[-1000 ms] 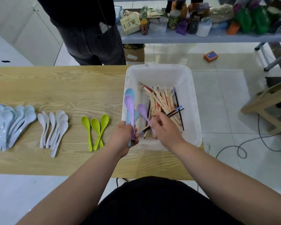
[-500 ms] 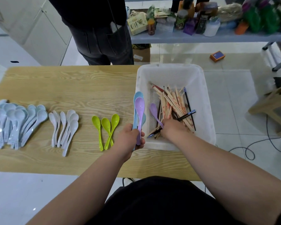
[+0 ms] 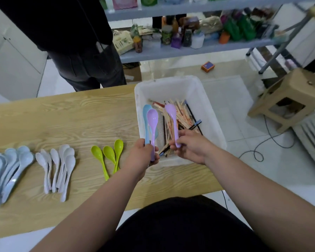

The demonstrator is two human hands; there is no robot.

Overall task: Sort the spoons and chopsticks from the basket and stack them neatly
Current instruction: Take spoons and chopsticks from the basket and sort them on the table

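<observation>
We see a white plastic basket (image 3: 171,88), smooth-walled with rounded corners and a perforated floor, at the right end of a grained wooden table (image 3: 62,120). In it lies a loose heap of chopsticks (image 3: 183,115), mostly pale wood with red marks and a few black, too tangled for us to count. The left hand (image 3: 143,156) grips the handles of a glossy lilac spoon (image 3: 152,117) and a blue spoon (image 3: 146,110) behind it, bowls pointing up at the basket's left wall. A third may sit between them, but we cannot tell. The right hand (image 3: 191,146), near the left and apart from it, pinches the handle of a second lilac spoon (image 3: 171,111), held over the chopsticks. On the table left of the hands lie three lime spoons (image 3: 108,152). Next are the white spoons (image 3: 69,154), about six by our count, though they overlap. Farthest left is a pile of pale blue spoons (image 3: 24,158), cut off by the frame edge and beyond counting.
</observation>
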